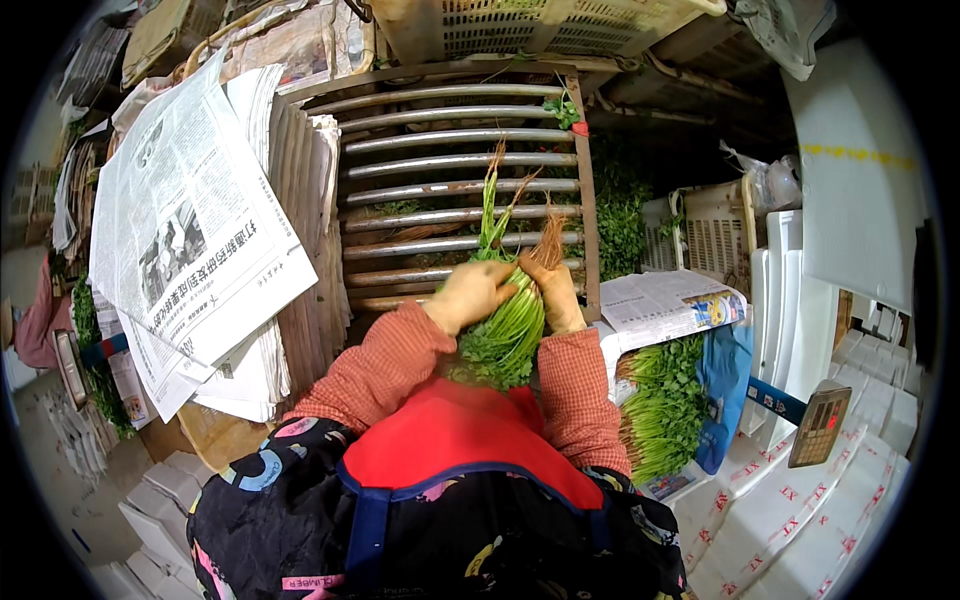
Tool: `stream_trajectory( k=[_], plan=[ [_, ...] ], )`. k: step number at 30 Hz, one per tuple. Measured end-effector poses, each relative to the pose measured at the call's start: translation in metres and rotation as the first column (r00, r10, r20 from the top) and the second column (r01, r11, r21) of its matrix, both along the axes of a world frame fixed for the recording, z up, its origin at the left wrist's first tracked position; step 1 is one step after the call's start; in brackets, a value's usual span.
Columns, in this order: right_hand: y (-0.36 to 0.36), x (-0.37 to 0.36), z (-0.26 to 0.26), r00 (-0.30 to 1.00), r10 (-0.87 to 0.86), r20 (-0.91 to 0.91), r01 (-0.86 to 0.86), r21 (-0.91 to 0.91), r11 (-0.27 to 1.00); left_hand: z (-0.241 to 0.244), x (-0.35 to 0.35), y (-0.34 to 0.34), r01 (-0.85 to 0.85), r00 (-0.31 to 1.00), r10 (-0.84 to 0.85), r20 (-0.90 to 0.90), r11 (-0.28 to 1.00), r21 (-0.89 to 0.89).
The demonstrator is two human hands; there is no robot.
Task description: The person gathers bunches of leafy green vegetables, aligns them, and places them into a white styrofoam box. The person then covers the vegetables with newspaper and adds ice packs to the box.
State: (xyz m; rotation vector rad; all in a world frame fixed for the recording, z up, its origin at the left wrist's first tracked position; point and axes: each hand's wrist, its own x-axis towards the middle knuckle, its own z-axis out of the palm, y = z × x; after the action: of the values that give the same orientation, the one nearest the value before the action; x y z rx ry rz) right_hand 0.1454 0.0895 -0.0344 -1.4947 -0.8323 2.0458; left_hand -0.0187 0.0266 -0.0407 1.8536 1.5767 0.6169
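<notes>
A bunch of leafy green herbs with brown roots, like coriander (517, 322), lies across the front of a rack of metal bars (459, 161). Its roots point away from me and its leaves hang towards my red apron (450, 442). My right hand (561, 292), in a pale glove, grips the bunch just below the roots. Pressed to the stalks from the left is my left hand (472, 291), also gloved, with its fingers curled near the top of the bunch. A few loose stalks (491, 214) extend beyond my left fingers over the bars.
Stacked newspapers (202, 225) stand left of the rack. To the right, a box holds rows of herb bunches (664, 409) beside a newspaper flap (667, 304). A scale display (821, 424) juts out near white foam boxes (795, 495). Plastic crates (540, 30) sit behind.
</notes>
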Motion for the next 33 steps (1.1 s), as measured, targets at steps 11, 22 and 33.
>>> stream_trajectory(
  k=[11,22,33],
  plan=[
    [-0.009,0.009,0.046,0.988,-0.146,-0.05,0.155,0.325,0.933,-0.023,-0.004,0.067,-0.34,0.939,0.343,-0.027,0.936,0.093],
    [0.004,0.015,0.0,0.986,-0.126,0.11,0.09,0.281,0.956,0.011,-0.026,0.084,-0.362,0.929,0.334,-0.161,0.909,-0.207],
    [-0.01,0.034,0.027,0.959,-0.28,0.051,0.253,0.298,0.921,-0.004,0.0,0.065,0.008,0.93,0.114,0.351,0.945,-0.327]
  ],
)
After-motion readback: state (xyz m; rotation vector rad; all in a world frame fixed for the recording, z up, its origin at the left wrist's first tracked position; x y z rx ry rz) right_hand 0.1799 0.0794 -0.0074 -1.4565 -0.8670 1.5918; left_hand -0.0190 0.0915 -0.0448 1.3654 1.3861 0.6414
